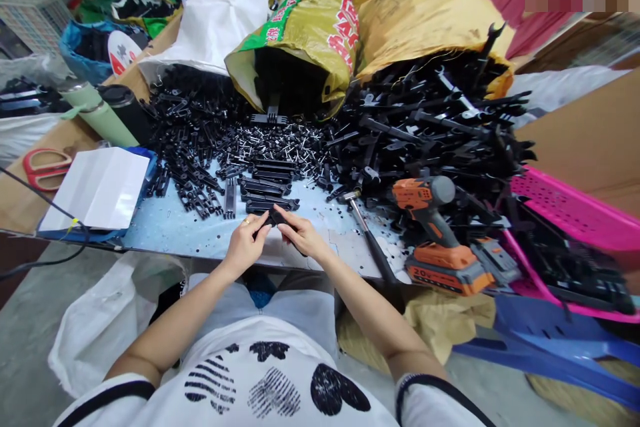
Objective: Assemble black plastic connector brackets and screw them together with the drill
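Note:
My left hand (pixel 246 242) and my right hand (pixel 301 234) meet over the near edge of the light blue table (pixel 165 223). Both pinch the same small black plastic part (pixel 274 218) between their fingertips. A ring shows on a finger of the left hand. Just beyond the hands lies a short stack of long black plastic pieces (pixel 267 187). Loose black rivets and small parts (pixel 280 140) are scattered farther back.
An orange cordless drill (pixel 435 233) and a hammer (pixel 367 230) lie right of my hands. Open sacks (pixel 305 33) spill black parts at the back. A pink crate (pixel 575 213) stands at right; a white pad (pixel 97 188), red scissors (pixel 45 167) and a green bottle (pixel 97 113) at left.

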The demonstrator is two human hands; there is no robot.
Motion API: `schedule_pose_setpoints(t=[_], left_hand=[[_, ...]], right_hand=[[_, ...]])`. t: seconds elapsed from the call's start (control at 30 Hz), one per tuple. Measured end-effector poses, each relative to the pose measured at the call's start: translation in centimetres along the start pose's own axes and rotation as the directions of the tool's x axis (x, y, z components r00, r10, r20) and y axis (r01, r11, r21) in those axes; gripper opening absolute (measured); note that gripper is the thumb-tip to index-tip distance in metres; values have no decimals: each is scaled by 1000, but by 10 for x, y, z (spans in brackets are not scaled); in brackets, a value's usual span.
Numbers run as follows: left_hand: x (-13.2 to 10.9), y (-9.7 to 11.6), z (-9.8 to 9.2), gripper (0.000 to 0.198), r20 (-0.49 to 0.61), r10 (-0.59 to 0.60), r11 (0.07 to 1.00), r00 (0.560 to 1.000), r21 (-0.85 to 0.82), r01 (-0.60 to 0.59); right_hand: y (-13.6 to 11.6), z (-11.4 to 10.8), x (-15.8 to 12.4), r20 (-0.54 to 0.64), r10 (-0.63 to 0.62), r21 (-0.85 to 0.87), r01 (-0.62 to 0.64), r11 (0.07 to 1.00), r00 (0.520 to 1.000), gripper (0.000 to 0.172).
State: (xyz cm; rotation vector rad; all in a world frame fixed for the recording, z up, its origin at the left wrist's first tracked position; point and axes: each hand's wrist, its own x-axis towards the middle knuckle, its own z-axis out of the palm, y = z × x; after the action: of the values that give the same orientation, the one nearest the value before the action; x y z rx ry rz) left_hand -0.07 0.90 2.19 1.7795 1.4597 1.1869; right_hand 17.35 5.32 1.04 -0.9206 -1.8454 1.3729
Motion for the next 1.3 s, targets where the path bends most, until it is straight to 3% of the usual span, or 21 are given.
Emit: schedule_pose_setpoints(t=[0.1,0.2,0.27,0.47,0.57,0.63,0.67,0.73,0.8,0.83,0.9,0.97,1.0,1.03,1.1,1.17,1.23,1.3], left_hand=[[-4,7,7,36,-91,40,998,995,50,-36],[-6,13,19,36,-284,77,997,956,45,-67],[-5,15,23,36,-346,107,994,932,44,-98],[3,5,16,35,-240,117,993,964,0,-121],[-5,-8,21,38,-234,-24,999,972,-43,14],[-16,-16,24,42,-234,-162,987,959,-34,159],[-21,-18,24,45,-228,-199,978,953,17,208],[-26,-19,21,52,-176,-145,961,974,210,181],[-24,-17,15,55,23,22,912,1000,409,-29],[-21,-16,13,53,164,99,872,981,461,-165],[-13,-15,10,48,425,166,792,890,480,-377],[-6,-17,11,45,539,137,758,831,484,-438],[-4,-18,12,43,540,116,768,833,483,-420],[-1,-19,14,39,514,103,799,852,467,-378],[4,-19,15,36,382,87,909,920,347,-230],[14,-16,13,43,199,4,999,980,44,-13],[28,-11,7,47,99,-170,909,980,-369,195],[41,-5,2,47,114,-338,688,934,-648,328]], right_hand=[[-2,1,-3,-31,-77,-69,75,995,997,51],[-5,17,-6,-176,-82,-2,83,997,981,52],[-5,30,-8,-241,-88,12,94,996,967,53],[2,50,-13,-293,-81,-50,69,996,953,54],[3,32,-4,-139,-108,-264,68,962,984,52],[1,0,9,-43,-122,-544,80,836,992,50],[0,-20,18,-48,-121,-693,55,719,991,48],[2,-66,38,-225,-135,-887,-146,438,965,48],[5,-108,59,-349,-107,-925,-323,200,931,50],[7,-126,69,-374,-43,-922,-367,121,926,48],[7,-153,84,-365,108,-928,-371,39,925,38],[-2,-168,89,-326,110,-942,-333,51,939,28],[-10,-170,87,-316,20,-945,-317,86,948,24],[-21,-170,82,-315,-113,-944,-299,143,942,20],[-45,-157,63,-331,-380,-925,-216,312,864,13],[-66,-131,38,-354,-533,-861,-45,507,768,8],[-77,-97,11,-368,-577,-729,159,666,729,9],[-76,-66,-12,-327,-500,-554,266,789,802,11]])
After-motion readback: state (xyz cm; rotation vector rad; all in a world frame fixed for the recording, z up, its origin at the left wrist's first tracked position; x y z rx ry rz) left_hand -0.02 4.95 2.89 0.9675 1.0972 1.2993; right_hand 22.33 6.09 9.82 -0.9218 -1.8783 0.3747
